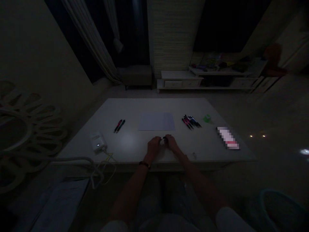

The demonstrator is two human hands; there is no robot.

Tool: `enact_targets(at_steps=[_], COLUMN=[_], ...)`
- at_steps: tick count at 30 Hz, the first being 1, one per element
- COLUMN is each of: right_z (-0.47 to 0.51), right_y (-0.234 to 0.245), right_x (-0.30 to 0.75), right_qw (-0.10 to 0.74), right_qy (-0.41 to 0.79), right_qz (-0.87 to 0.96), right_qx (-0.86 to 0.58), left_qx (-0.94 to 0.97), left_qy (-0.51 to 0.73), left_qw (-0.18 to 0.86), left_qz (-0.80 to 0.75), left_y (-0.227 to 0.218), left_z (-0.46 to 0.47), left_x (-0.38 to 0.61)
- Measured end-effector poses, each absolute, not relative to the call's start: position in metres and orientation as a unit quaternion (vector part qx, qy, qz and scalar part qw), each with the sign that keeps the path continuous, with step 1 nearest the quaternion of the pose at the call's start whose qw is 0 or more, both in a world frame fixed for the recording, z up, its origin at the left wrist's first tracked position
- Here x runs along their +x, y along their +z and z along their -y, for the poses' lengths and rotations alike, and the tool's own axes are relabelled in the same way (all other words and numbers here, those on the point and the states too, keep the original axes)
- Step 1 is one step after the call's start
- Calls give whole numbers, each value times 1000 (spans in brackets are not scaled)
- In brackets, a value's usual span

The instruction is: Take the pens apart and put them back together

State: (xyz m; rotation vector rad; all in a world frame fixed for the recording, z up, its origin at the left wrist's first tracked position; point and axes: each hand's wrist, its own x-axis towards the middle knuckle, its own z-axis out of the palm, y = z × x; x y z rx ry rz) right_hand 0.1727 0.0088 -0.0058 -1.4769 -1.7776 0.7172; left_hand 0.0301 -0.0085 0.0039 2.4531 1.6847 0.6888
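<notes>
Near the front edge of the white table, my left hand (154, 147) and my right hand (171, 143) are closed close together, fingertips nearly meeting. Between them shows a slim dark pen (163, 138) with a bright silvery part, gripped at both ends; most of it is hidden by fingers. Beyond my hands lies a sheet of lined paper (156, 121). To its right several pens (190, 121) lie in a bunch, red and dark ones. On the left a red-and-black pen (117, 126) and a dark green-and-black pen (120, 126) lie side by side.
A green object (207, 118) and a phone (228, 138) with a lit screen lie at the table's right. On the left stands a white power adapter (98, 141) with cables over the edge. A small clear piece (194, 155) lies by my right forearm. The room is dim.
</notes>
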Motion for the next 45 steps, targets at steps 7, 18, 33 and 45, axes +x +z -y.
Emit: enact_targets(at_steps=[7, 18, 33, 45], right_z=[-9, -13, -12, -11], right_y=[7, 23, 21, 18], right_x=[198, 208, 209, 207], right_qw=[427, 347, 368, 395], right_qy=[484, 529, 543, 552], right_qz=[532, 563, 541, 516], right_qx=[-548, -531, -527, -523], left_qx=[821, 832, 828, 826], left_qy=[204, 184, 184, 173], left_qw=[-15, -25, -26, -25], left_qz=[-533, -523, -529, -536], left_y=[11, 14, 11, 11], left_z=[7, 11, 10, 8], left_x=[33, 33, 34, 34])
